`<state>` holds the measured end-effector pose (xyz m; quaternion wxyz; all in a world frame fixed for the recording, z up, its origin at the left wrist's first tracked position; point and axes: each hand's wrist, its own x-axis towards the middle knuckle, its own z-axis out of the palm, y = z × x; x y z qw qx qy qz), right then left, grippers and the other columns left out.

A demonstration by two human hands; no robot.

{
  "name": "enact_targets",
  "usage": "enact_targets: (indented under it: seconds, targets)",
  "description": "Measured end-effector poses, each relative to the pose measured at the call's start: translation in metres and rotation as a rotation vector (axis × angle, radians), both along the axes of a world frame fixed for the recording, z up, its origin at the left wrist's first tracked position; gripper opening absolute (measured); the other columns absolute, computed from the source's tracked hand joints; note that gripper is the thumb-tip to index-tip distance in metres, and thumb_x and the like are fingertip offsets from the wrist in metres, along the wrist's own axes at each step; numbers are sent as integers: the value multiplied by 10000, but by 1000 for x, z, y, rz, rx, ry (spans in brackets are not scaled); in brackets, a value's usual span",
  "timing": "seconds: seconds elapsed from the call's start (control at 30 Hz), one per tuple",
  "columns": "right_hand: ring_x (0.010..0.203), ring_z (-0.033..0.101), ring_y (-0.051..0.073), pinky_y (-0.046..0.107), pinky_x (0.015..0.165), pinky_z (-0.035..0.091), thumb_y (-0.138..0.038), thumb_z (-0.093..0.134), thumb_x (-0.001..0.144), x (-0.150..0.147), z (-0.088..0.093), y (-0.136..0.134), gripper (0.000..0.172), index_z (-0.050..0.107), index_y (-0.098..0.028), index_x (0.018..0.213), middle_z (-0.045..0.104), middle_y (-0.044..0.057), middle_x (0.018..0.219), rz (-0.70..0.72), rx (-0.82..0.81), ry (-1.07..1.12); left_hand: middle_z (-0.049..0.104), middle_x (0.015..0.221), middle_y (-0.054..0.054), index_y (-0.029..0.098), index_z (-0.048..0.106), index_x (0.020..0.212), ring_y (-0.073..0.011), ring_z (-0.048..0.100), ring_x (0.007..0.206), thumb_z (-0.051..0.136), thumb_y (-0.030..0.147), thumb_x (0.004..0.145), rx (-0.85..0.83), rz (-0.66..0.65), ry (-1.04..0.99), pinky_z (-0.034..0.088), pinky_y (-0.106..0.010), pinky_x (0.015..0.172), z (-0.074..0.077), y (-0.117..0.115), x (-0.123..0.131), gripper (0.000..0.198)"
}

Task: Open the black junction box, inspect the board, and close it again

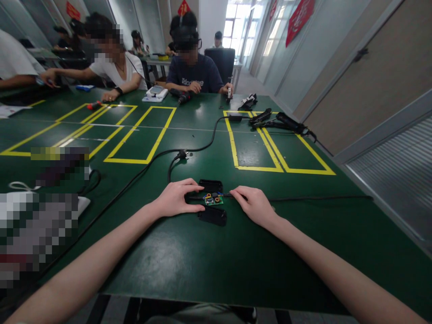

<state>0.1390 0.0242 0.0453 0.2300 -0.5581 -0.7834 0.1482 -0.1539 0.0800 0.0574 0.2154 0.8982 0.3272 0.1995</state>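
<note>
A small green circuit board (214, 200) with copper-wound coils lies between two black plastic case halves, the upper one (211, 185) and the lower one (212, 216). My left hand (177, 198) is to the left of the board, thumb and fingers spread apart. Its fingertips reach the left ends of both case halves; whether they press on them I cannot tell. With fingertips pinched together, my right hand (254, 204) grips a black cable (303, 198) just right of the board, near thin blue wires. The cable runs on to the right across the table.
A power plug (182, 155) and a long black cord (135, 175) lie beyond my hands. Yellow tape rectangles (162, 135) mark the green table (189, 265). Black tool parts (286, 122) lie at the far right. Co-workers sit opposite, near a power drill (184, 98).
</note>
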Motion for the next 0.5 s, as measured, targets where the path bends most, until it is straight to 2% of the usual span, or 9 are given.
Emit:
enact_targets:
  seconds: [0.2, 0.3, 0.4, 0.43, 0.5]
  targets:
    - [777, 743, 220, 308, 690, 518, -304, 528, 1051, 1, 1, -1, 262, 743, -217, 929, 787, 56, 868, 20, 34, 34, 722, 1026, -25, 216, 730, 1170, -196, 732, 880, 742, 448, 881, 31, 111, 57, 555, -289, 751, 6, -13, 8, 371]
    - [763, 752, 213, 309, 678, 566, -384, 610, 1008, -1, 2, -6, 256, 739, -211, 1146, 808, 69, 986, 39, 44, 76, 705, 1030, -21, 224, 709, 1178, -196, 727, 846, 725, 425, 874, 42, 160, 118, 557, -299, 735, 8, -19, 12, 366]
    - [964, 778, 253, 323, 738, 618, -497, 760, 887, -4, 3, -11, 621, 633, -213, 1424, 772, 108, 1262, 126, 60, 81, 693, 1037, -27, 223, 697, 1209, -211, 730, 845, 726, 407, 856, 46, 189, 167, 570, -320, 741, 9, -23, 15, 400]
    - [1035, 772, 270, 339, 783, 627, -522, 791, 852, -5, 3, -12, 721, 596, -219, 1477, 752, 112, 1315, 147, 65, 65, 691, 1039, -29, 222, 693, 1222, -214, 731, 846, 725, 406, 853, 46, 193, 177, 574, -325, 744, 9, -24, 16, 413]
    - [1083, 767, 291, 377, 853, 629, -545, 813, 819, -6, 3, -12, 818, 555, -228, 1528, 754, 110, 1318, 153, 60, 11, 690, 1042, -30, 224, 686, 1238, -214, 731, 843, 720, 408, 852, 43, 191, 188, 579, -329, 748, 10, -25, 17, 428]
